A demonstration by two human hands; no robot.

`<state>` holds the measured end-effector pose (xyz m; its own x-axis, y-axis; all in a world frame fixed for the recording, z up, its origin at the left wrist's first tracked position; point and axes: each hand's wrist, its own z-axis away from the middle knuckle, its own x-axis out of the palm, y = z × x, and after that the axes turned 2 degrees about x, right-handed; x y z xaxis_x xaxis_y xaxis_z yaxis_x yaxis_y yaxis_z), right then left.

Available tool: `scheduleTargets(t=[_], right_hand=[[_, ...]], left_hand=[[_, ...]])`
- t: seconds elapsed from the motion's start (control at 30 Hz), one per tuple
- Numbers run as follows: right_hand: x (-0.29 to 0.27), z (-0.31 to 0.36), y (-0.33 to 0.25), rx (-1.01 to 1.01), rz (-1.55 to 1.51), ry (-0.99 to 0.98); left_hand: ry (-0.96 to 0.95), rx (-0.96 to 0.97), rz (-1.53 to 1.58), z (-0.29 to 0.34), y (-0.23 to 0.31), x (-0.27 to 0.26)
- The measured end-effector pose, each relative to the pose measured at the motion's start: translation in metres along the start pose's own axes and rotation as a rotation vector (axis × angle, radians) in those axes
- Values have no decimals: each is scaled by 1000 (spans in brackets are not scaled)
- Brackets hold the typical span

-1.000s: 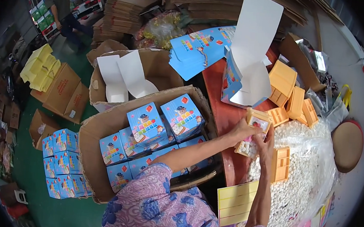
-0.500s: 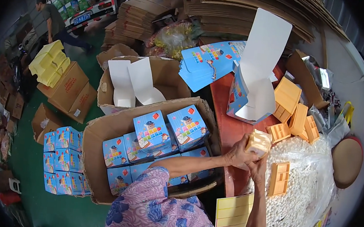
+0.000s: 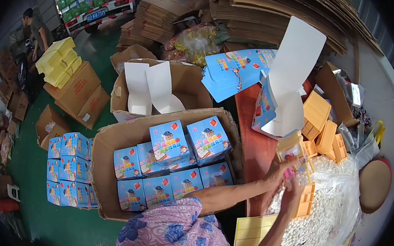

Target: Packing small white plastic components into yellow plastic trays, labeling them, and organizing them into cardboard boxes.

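My left hand (image 3: 277, 174) is closed round the near end of a pale orange plastic compartment tray (image 3: 291, 144), tilted up. Close below it, my right hand (image 3: 292, 193) has its fingers bent together by the tray's lower end. Something small and pink (image 3: 289, 173) shows between the hands, too small to name. Just beyond the tray, an open blue-and-white carton (image 3: 275, 111) stands with its white lid raised. An orange divided tray (image 3: 305, 200) lies on loose white pellets (image 3: 321, 214) beside my right hand, partly covered by it.
A large cardboard box (image 3: 104, 171) holds several blue printed cartons (image 3: 168, 141). More blue cartons (image 3: 72, 169) are stacked on the green floor. Flat blue cartons (image 3: 230, 73) and orange trays (image 3: 317, 111) lie on the red table (image 3: 248, 113). A person (image 3: 39, 32) stands far left.
Both hands have moved with the tray toward the open carton, and the tray has tipped, baring its inside and something pink. The view has shifted slightly. The far person has moved left.
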<state>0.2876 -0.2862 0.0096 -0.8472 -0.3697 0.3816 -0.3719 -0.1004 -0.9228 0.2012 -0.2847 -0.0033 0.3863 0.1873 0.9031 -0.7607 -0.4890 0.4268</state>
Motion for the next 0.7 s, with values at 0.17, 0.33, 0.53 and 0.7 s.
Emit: scheduleTargets(t=[0.17, 0.33, 0.53, 0.7], right_hand=[[-32, -8, -11, 45, -44, -68], [-17, -10, -23, 27, -90, -137], [-10, -14, -8, 22, -114, 15], [-14, -16, -3, 37, -261, 94]], left_hand=[[-122, -146, 52, 1, 1, 6], [-206, -110, -21, -6, 15, 7], [-267, -98, -69, -13, 22, 14], [-289, -39, -157, -14, 19, 17]])
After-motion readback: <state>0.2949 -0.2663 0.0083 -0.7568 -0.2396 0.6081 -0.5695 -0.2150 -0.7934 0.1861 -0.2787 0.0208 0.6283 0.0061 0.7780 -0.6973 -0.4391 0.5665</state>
